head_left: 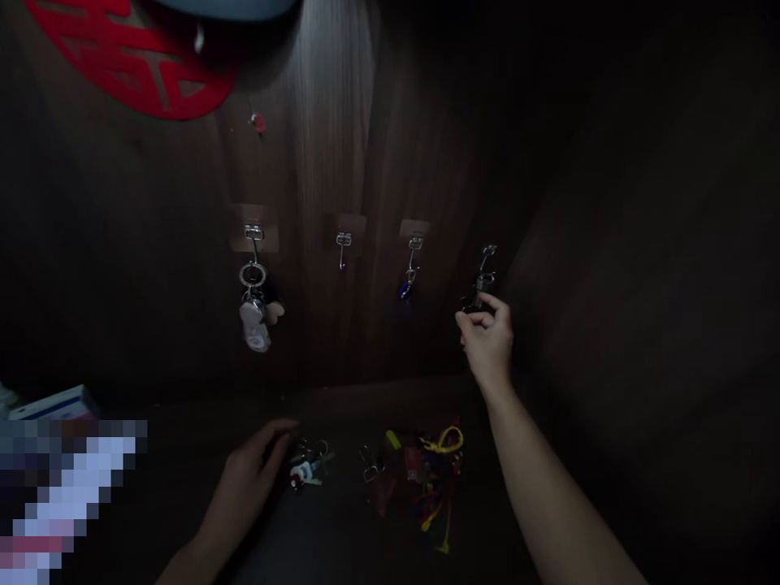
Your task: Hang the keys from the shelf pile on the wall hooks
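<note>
My right hand [489, 341] is raised at the rightmost wall hook [488, 250], its fingers closed on a dark keychain whose ring [486, 279] hangs there. The lower part of that keychain is partly hidden by the fingers and the dark. Low on the left, my left hand [259, 457] rests by a bunch of keys [309, 471] with a white-and-red charm, fingers stretched out and not wrapped round it. A metal clasp [371, 471] and a colourful braided tassel charm [442, 479] with a yellow loop lie to the right of the keys.
On the dark wood panel, a left hook [254, 232] holds a keychain with a pale charm [254, 325]. One middle hook [343, 240] is bare; another carries a small blue charm [405, 290]. A red paper cut-out [176, 85] is above, a box [54, 404] at left.
</note>
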Available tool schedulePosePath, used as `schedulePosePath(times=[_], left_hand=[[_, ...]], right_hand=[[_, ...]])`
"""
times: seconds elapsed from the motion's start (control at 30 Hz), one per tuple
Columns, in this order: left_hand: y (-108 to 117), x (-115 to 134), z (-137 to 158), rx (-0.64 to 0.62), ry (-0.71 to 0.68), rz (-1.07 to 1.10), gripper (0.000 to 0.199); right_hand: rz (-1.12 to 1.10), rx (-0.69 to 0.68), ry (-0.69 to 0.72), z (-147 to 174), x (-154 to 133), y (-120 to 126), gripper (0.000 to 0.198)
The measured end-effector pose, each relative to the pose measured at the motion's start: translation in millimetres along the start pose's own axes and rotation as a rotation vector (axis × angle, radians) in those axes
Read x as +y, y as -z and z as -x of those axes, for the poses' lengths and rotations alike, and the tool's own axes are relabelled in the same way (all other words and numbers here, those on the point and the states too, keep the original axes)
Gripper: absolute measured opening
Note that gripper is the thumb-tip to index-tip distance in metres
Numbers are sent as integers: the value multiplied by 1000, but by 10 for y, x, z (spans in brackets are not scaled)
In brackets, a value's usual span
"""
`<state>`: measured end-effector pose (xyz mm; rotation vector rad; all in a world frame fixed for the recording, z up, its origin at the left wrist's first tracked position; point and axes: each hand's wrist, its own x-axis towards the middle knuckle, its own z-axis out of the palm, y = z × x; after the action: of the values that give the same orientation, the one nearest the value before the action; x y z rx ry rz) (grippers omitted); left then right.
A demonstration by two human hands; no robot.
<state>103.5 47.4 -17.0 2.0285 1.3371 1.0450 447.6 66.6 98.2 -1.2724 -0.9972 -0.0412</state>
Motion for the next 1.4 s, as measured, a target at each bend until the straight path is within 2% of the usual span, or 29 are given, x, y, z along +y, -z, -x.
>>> schedulePosePath(times=[0.23,0.43,0.67,0.87,1.07,1.23,1.4], left_hand=[[39,-19,-28,2,32,4,24],[3,-85,-34,2,20,-8,25],[24,-43,-38,-85,-23,-35,26],[11,-83,-39,-100,-20,-52,28],[-33,-125,-31,-96,-37,-53,28],[-37,-116,-34,-102,-55,-66,28],[-41,-108,-16,-132,-65,-91,23]], right_hand=[[-10,-180,-63,472,120,-66,49],[100,-489,-71,1003,188,-205,38],[246,-825,28,1397,44,-338,29],[273,-1043,246,1589,-86,-392,25],[303,-1162,405,1722,-82,-453,25],[307,-1212,390,1766,-61,-489,29],[313,-1185,366,1765,-48,-504,27]])
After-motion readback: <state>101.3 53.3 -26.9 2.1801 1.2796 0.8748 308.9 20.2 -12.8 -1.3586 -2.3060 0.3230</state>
